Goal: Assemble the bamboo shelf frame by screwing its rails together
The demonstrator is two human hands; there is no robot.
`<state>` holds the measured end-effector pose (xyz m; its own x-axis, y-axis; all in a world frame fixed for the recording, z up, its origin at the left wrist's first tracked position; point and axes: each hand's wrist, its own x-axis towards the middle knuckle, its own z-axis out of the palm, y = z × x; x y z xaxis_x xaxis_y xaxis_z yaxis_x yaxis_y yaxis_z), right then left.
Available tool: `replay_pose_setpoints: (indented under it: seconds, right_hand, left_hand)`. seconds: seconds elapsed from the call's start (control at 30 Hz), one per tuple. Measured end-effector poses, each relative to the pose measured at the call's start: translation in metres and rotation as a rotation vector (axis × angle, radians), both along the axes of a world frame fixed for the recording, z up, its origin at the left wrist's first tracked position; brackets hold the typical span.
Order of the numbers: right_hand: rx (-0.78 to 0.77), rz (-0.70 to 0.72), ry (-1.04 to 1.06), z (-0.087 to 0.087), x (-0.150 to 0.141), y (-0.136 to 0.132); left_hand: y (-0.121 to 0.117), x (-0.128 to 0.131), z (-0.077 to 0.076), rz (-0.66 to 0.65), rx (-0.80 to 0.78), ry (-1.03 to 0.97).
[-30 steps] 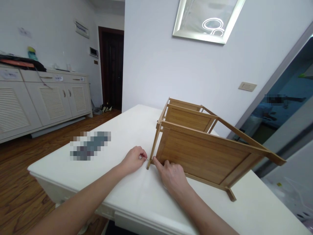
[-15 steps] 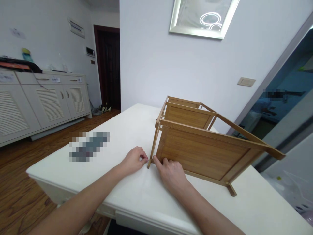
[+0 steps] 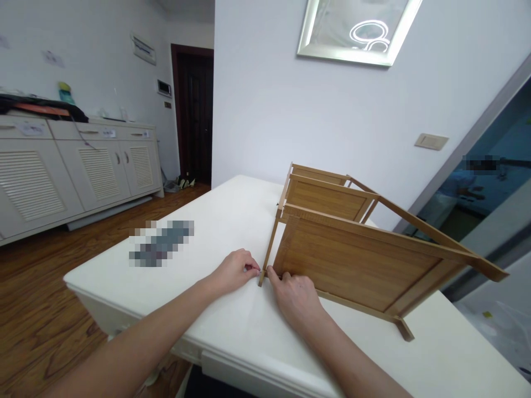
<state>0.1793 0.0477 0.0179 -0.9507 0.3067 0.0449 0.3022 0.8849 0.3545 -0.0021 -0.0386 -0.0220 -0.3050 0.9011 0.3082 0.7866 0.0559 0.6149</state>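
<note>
Two hands meet at the near corner of a three-panel wooden rack (image 3: 357, 260) on the white tabletop (image 3: 224, 221).
The slim post's foot (image 3: 261, 281) lies at 3 o'clock from the left hand (image 3: 237, 272), 10 from the right hand (image 3: 295, 296), which is nearer the front panel (image 3: 352, 265), its long side running 9 to just past 3. The left pinches (around what, I cannot tell); the right extends its index finger, others curled, grip unclear.
</note>
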Motion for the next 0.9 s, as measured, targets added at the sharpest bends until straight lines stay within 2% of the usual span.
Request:
replay_pose_setpoints:
  seconds: [0.4,0.63,0.9]
  right_hand:
    - [-0.001,0.032,-0.024,0.0007,-0.0075,-0.0024]
    - [-0.013,0.040,-0.017,-0.0014,-0.0077,-0.0012]
    - [-0.013,0.039,-0.014,-0.0003,-0.0063,-0.0002]
  left_hand:
    - [0.0022,-0.0042,-0.0011,-0.043,-0.064,0.048]
    - [0.0028,-0.0027,-0.0018,0.041,-0.059,0.027]
    - [0.0010,-0.0015,0.0039,0.061,-0.046,0.013]
